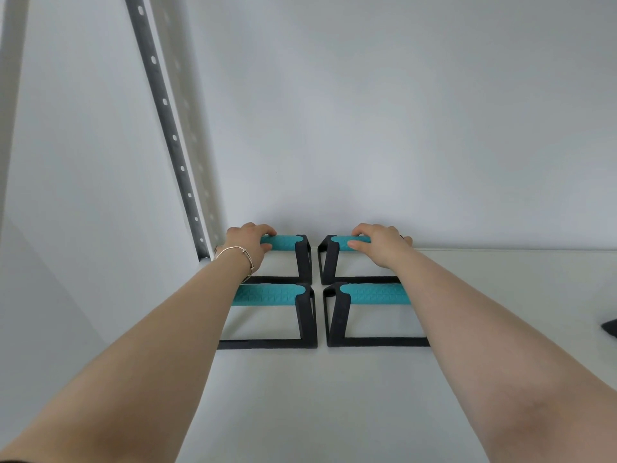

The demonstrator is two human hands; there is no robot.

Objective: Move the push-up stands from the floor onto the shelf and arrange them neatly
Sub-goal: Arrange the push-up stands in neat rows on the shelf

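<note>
Several push-up stands with black frames and teal grips stand in a two-by-two block on the white shelf (300,396). My left hand (248,243) is closed around the teal grip of the back left stand (302,259), close to the wall. My right hand (380,243) grips the teal bar of the back right stand (329,262). The front left stand (267,294) and the front right stand (374,293) sit just before them, partly hidden by my forearms. All of them stand upright and in line, with narrow gaps between them.
A white wall (367,128) rises right behind the stands. A perforated metal upright (173,138) runs up at the shelf's back left corner. A dark object (609,327) pokes in at the right edge. A thin bracelet (233,252) circles my left wrist.
</note>
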